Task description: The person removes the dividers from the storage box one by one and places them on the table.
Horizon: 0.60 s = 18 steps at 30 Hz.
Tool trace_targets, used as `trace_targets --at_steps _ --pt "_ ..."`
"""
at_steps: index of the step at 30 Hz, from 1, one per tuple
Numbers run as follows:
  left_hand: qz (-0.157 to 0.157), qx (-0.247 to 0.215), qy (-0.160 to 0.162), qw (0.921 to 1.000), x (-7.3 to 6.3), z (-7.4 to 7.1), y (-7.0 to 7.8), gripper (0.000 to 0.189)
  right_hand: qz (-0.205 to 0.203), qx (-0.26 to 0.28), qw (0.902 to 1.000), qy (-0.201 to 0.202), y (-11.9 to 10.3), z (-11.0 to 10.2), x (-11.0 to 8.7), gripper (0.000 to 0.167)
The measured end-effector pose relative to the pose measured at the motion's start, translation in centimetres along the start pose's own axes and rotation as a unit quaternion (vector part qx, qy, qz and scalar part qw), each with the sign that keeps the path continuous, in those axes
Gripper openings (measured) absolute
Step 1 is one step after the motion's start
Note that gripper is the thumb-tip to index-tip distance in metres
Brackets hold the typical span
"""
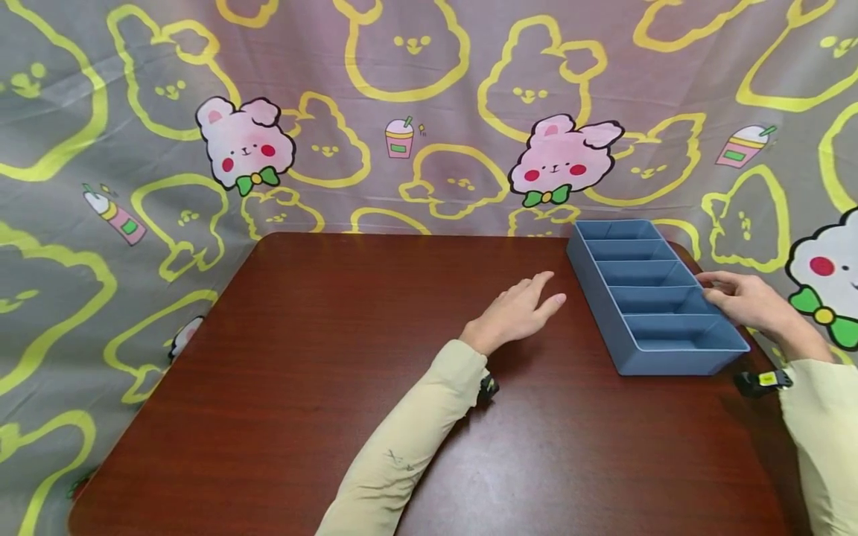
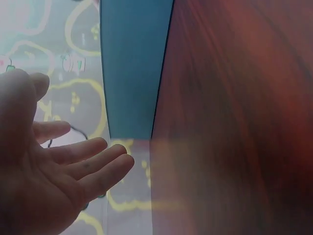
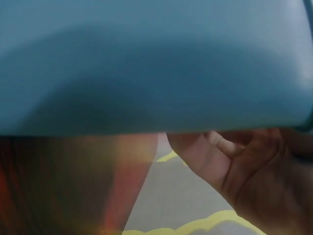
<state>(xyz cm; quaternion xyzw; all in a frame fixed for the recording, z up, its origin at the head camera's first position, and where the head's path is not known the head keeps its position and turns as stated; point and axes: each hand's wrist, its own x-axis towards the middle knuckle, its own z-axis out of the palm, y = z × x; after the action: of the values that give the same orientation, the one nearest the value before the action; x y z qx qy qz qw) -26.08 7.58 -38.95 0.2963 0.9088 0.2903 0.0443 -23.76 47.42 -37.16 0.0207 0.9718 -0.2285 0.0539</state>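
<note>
While my right hand (image 1: pixel 751 304) is gripping blue tray (image 1: pixel 658 299) at right side, left hand (image 1: pixel 512 316) is hovering, released; tray's long axis pointing away, leaning left; sleeve marks (image 1: pixel 400 460) showing illegibly.

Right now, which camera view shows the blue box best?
The head view: there the blue box appears complete, with its five compartments visible from above. The left wrist view shows only part of one smooth outer wall; the right wrist view shows only a close, cropped, shadowed surface.
</note>
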Motion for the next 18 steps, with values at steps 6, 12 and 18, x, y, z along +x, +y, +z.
trace_targets --at_steps 6,12,18 --pt "-0.003 -0.01 -0.017 0.9998 0.2 1.1 2.0 0.065 -0.007 -0.008 0.9999 0.004 -0.2 0.1 0.2 0.052" --pt "-0.01 -0.015 -0.037 0.9991 0.4 2.1 3.4 0.067 -0.025 -0.014 0.9996 -0.004 -0.7 0.1 0.5 0.05" --pt "-0.025 -0.014 -0.043 0.9987 0.8 3.2 4.4 0.07 -0.025 -0.002 0.9997 0.001 -1.0 0.5 0.6 0.049"
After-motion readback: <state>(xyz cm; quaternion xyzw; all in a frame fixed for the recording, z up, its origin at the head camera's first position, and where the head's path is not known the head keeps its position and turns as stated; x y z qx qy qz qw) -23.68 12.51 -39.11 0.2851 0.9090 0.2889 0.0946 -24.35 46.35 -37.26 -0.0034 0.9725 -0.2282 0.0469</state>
